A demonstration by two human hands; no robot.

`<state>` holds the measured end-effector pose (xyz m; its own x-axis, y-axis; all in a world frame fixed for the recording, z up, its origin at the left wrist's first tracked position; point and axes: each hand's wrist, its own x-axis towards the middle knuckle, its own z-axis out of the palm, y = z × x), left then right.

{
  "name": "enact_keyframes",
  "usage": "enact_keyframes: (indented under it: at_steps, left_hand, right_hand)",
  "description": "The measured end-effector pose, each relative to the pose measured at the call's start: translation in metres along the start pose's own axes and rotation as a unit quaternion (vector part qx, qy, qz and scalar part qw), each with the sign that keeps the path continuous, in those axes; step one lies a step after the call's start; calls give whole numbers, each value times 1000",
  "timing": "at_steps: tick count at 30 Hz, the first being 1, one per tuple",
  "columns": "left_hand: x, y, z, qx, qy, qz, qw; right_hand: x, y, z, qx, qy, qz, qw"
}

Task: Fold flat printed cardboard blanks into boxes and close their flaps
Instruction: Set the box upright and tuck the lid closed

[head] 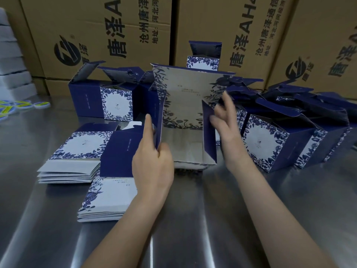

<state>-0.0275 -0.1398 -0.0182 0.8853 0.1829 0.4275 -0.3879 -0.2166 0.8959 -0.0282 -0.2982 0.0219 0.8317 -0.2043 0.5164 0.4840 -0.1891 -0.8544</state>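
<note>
A person's left hand [152, 161] pinched the left side flap of a half-formed box [185, 113] standing open at the middle of a steel table [193, 219], thumb inside the flap and forefinger stretched up along its outer face. The right hand [224, 120], blurred, had its fingers spread and loose at the box's right flap, gripping nothing that could be seen. The box's inner wall showed a blue floral border and a few lines of small print, too fine to read. Brown cartons [116, 35] stacked behind the table carried a round logo and large black characters reading "唐泽", "AH", "沧州唐泽" and "地址:河北", turned sideways. Two stacks of flat blanks [71, 165] lay just left of the left hand, the nearer one partly hidden by the forearm. Finished boxes [280, 144] with raised lids crowded the table's right side, and others [102, 101] stood behind on the left, against the cartons.
</note>
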Motion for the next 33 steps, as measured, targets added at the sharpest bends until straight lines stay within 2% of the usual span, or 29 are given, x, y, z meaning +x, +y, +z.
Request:
enact_keyframes:
  at_steps: [3, 7, 10, 13, 18, 24, 33]
  left_hand:
    - [1, -2, 2, -21, -6, 21, 1000]
    - [2, 0, 1, -89, -26, 78, 993]
    - [4, 2, 0, -140, -77, 102, 982]
    - [8, 4, -3, -206, -114, 91, 968]
    - [16, 4, -10, -227, -121, 60, 964]
    - [18, 2, -9, -307, -173, 16, 936]
    - [19, 2, -6, -246, -149, -39, 957]
  right_hand:
    - [2, 10, 2, 51, -4, 75, 996]
    - [5, 16, -2, 102, 29, 101, 989]
    - [7, 18, -7, 148, 40, 125, 980]
    - [5, 16, -11, 166, 36, 149, 974]
    - [3, 14, -17, 196, 27, 205, 959]
    - [3, 14, -11, 190, 36, 232, 953]
    - [2, 12, -3, 226, 51, 236, 944]
